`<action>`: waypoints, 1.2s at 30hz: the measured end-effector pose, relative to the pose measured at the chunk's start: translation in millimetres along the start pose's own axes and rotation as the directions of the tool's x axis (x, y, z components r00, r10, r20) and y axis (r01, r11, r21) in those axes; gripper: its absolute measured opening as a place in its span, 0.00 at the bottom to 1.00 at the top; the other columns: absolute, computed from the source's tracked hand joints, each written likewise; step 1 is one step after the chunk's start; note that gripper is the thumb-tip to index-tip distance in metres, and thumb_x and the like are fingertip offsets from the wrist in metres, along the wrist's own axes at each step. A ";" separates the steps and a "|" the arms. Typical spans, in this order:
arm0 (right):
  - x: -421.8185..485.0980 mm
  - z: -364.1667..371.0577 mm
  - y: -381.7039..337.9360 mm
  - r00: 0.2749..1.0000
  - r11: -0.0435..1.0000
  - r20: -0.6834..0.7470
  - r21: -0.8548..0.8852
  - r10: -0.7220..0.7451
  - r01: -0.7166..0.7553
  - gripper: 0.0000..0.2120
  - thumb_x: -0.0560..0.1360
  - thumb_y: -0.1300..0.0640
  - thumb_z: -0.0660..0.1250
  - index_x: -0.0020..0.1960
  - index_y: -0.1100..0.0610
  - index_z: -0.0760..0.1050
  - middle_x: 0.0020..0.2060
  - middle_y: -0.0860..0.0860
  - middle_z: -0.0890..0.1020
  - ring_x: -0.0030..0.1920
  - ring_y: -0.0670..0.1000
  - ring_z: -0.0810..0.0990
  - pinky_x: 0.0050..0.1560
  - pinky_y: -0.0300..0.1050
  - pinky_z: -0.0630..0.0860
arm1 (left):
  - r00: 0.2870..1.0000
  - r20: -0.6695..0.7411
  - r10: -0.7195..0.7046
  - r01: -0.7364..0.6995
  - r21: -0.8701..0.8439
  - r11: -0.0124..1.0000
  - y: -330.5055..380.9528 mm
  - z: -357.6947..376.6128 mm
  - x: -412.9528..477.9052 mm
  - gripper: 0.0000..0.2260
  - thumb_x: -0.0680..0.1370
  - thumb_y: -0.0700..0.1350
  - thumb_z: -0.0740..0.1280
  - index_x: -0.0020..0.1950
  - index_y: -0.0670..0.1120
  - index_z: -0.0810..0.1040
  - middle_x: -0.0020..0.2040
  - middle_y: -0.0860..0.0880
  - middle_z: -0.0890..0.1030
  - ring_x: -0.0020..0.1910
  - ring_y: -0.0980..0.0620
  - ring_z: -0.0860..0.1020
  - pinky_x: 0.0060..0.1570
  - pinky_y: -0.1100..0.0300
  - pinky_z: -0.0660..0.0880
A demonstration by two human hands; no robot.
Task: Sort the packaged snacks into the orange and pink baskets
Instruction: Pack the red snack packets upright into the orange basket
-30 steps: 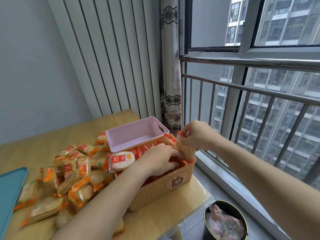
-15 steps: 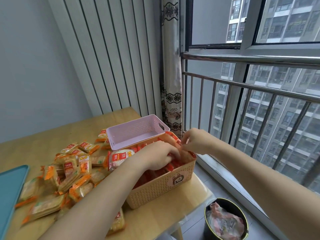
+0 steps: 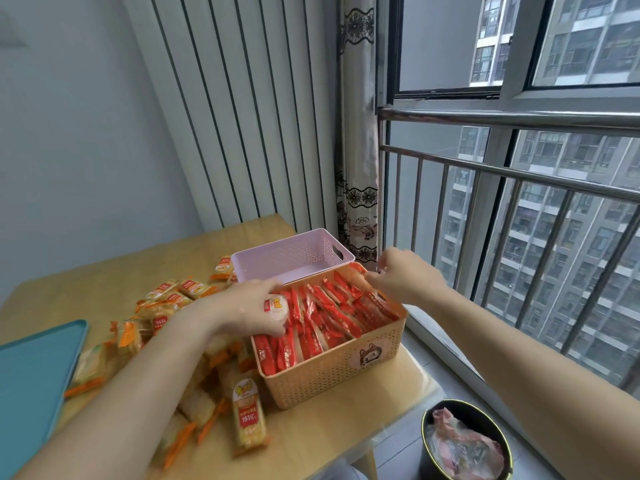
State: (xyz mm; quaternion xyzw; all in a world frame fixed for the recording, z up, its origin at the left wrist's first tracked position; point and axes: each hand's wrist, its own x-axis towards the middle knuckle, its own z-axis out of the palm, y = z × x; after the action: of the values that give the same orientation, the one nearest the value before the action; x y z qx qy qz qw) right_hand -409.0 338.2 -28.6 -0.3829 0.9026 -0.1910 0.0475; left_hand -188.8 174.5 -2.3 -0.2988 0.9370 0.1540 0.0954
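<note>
The orange basket point(image 3: 332, 375) stands at the table's right front, packed with upright rows of red snack packets point(image 3: 325, 317). Behind it, touching its far rim, sits the pink basket point(image 3: 294, 254), with nothing visible inside. My left hand point(image 3: 239, 311) rests on the orange basket's left rim, shut on a round white packet with a red label point(image 3: 277, 308). My right hand point(image 3: 405, 278) is at the basket's far right corner, fingertips pinched on the top of the last red packet point(image 3: 356, 277).
A loose pile of orange-yellow snack packets point(image 3: 162, 306) covers the wooden table point(image 3: 311, 441) left of the baskets; one packet point(image 3: 247, 417) lies nearer me. A teal tray point(image 3: 34, 375) is at far left. A black bin point(image 3: 464, 441) stands on the floor by the window railing.
My right hand lowered its packet into the orange basket's far end. My left hand pulled back from inside the basket to its left rim, holding the round packet. The view has tilted down.
</note>
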 end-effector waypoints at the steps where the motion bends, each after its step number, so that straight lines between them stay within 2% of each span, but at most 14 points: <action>1: 0.7 -2.6 -5.4 0.999 1.000 -0.031 0.026 -0.015 0.016 0.18 0.75 0.38 0.62 0.51 0.52 0.74 0.45 0.50 0.81 0.44 0.51 0.80 0.42 0.49 0.80 | 1.000 0.003 0.006 -0.006 0.007 1.000 -4.5 3.3 -2.2 0.39 0.71 0.53 0.75 0.79 0.54 0.61 0.75 0.52 0.70 0.70 0.52 0.71 0.65 0.59 0.70; 6: 2.5 -7.7 -32.5 0.995 0.960 -0.031 0.262 -0.096 0.101 0.10 0.77 0.54 0.65 0.49 0.59 0.81 0.41 0.53 0.84 0.41 0.51 0.83 0.44 0.51 0.83 | 0.968 -0.248 0.037 -0.036 0.009 0.999 -9.6 10.8 -5.8 0.40 0.67 0.56 0.76 0.76 0.56 0.64 0.70 0.55 0.72 0.65 0.52 0.73 0.58 0.54 0.77; 8: 0.1 -7.1 -43.1 0.991 0.909 0.052 0.408 -0.122 0.090 0.16 0.79 0.51 0.65 0.52 0.63 0.82 0.43 0.57 0.86 0.38 0.52 0.83 0.43 0.49 0.82 | 0.928 -0.368 0.068 -0.088 -0.039 0.995 -5.5 9.5 -6.2 0.42 0.65 0.59 0.76 0.76 0.58 0.62 0.68 0.56 0.71 0.66 0.51 0.71 0.59 0.52 0.76; 11: -7.6 -11.9 -58.5 0.939 0.811 0.294 0.584 -0.178 -0.029 0.20 0.80 0.42 0.65 0.55 0.59 0.81 0.44 0.54 0.87 0.38 0.51 0.84 0.41 0.47 0.81 | 0.859 -0.497 0.125 -0.212 -0.122 0.970 13.6 7.7 -6.8 0.44 0.65 0.63 0.75 0.76 0.60 0.58 0.64 0.57 0.67 0.65 0.52 0.72 0.59 0.49 0.77; 13: -10.9 -15.3 -65.5 0.908 0.784 0.335 0.621 -0.251 -0.013 0.14 0.79 0.47 0.69 0.55 0.58 0.81 0.43 0.54 0.86 0.37 0.51 0.84 0.40 0.47 0.80 | 0.831 -0.540 0.137 -0.262 -0.162 0.951 29.1 9.3 -2.5 0.46 0.65 0.65 0.76 0.77 0.59 0.56 0.65 0.55 0.66 0.65 0.53 0.72 0.60 0.48 0.77; 15: -8.0 -21.9 -63.7 0.917 0.768 0.281 0.639 -0.283 0.041 0.07 0.78 0.57 0.71 0.55 0.56 0.80 0.44 0.55 0.86 0.40 0.54 0.86 0.44 0.50 0.82 | 0.830 -0.547 0.109 -0.310 -0.290 0.905 40.6 10.8 3.8 0.49 0.64 0.66 0.77 0.78 0.58 0.56 0.66 0.54 0.67 0.64 0.53 0.72 0.61 0.50 0.76; 17: -1.9 -31.8 -54.1 0.913 0.744 0.266 0.666 -0.308 0.056 0.08 0.78 0.61 0.70 0.57 0.54 0.80 0.51 0.58 0.86 0.51 0.60 0.87 0.54 0.56 0.82 | 0.822 -0.567 0.053 -0.372 -0.465 0.803 42.3 9.7 12.3 0.42 0.67 0.62 0.77 0.76 0.56 0.62 0.64 0.56 0.73 0.60 0.53 0.76 0.59 0.51 0.78; 20: 5.3 -42.6 -37.9 0.912 0.713 0.248 0.698 -0.327 0.066 0.10 0.79 0.62 0.67 0.59 0.54 0.79 0.55 0.59 0.85 0.55 0.61 0.85 0.60 0.60 0.80 | 0.764 -0.643 0.059 -0.439 -0.451 0.777 44.8 8.3 25.3 0.15 0.72 0.48 0.77 0.56 0.53 0.77 0.50 0.56 0.82 0.49 0.55 0.81 0.50 0.57 0.80; 22: 9.0 -44.8 -34.2 0.963 0.746 0.187 0.665 -0.191 0.019 0.12 0.80 0.62 0.64 0.63 0.56 0.78 0.54 0.61 0.84 0.48 0.59 0.84 0.51 0.56 0.83 | 0.718 -0.694 0.053 -0.454 -0.409 0.791 53.8 10.3 33.0 0.11 0.72 0.47 0.78 0.48 0.54 0.77 0.44 0.57 0.82 0.43 0.60 0.80 0.42 0.64 0.78; 24: 12.4 -44.3 -32.7 0.976 0.695 0.217 0.706 -0.029 -0.136 0.15 0.82 0.58 0.60 0.65 0.63 0.76 0.48 0.66 0.83 0.39 0.56 0.79 0.37 0.50 0.82 | 0.680 -0.732 0.036 -0.451 -0.378 0.808 65.4 14.8 40.3 0.12 0.72 0.48 0.77 0.46 0.55 0.75 0.43 0.57 0.81 0.43 0.62 0.79 0.40 0.65 0.77; 27: 20.1 -41.6 -29.5 0.950 0.624 0.311 0.740 0.015 -0.252 0.21 0.80 0.48 0.65 0.58 0.66 0.80 0.39 0.60 0.85 0.35 0.55 0.84 0.35 0.46 0.82 | 0.706 -0.700 0.106 -0.459 -0.339 0.821 79.4 23.6 58.0 0.11 0.73 0.48 0.76 0.46 0.54 0.74 0.45 0.55 0.79 0.44 0.58 0.79 0.44 0.55 0.80; 31: 38.5 -47.5 -19.2 0.982 0.808 0.189 0.574 0.024 -0.130 0.09 0.78 0.59 0.68 0.52 0.64 0.81 0.46 0.61 0.86 0.42 0.55 0.88 0.43 0.50 0.86 | 0.812 -0.534 0.237 -0.478 -0.373 0.795 74.9 24.3 77.5 0.08 0.76 0.55 0.73 0.51 0.54 0.79 0.50 0.58 0.82 0.49 0.61 0.80 0.50 0.61 0.79; 33: 44.7 -51.5 -13.0 0.991 0.890 0.133 0.452 0.004 -0.064 0.06 0.79 0.61 0.65 0.50 0.62 0.80 0.47 0.61 0.85 0.43 0.55 0.87 0.43 0.50 0.86 | 0.833 -0.501 0.235 -0.406 -0.265 0.875 63.8 25.6 89.7 0.05 0.78 0.47 0.68 0.52 0.55 0.83 0.50 0.58 0.84 0.50 0.59 0.81 0.53 0.56 0.79; 36: 52.6 -49.0 -11.4 0.983 0.940 0.169 0.342 -0.074 0.012 0.07 0.78 0.61 0.66 0.53 0.62 0.81 0.48 0.61 0.84 0.47 0.57 0.87 0.46 0.55 0.86 | 0.892 -0.336 0.302 -0.325 -0.011 0.946 60.2 31.0 101.8 0.16 0.75 0.45 0.63 0.58 0.61 0.82 0.55 0.56 0.85 0.58 0.51 0.80 0.57 0.50 0.78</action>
State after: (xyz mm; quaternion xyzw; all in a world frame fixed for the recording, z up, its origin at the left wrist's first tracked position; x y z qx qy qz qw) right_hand -449.7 308.8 24.1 -0.4041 0.8396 -0.3096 0.1896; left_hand -303.3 177.8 -44.9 -0.1684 0.9698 0.1464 -0.0989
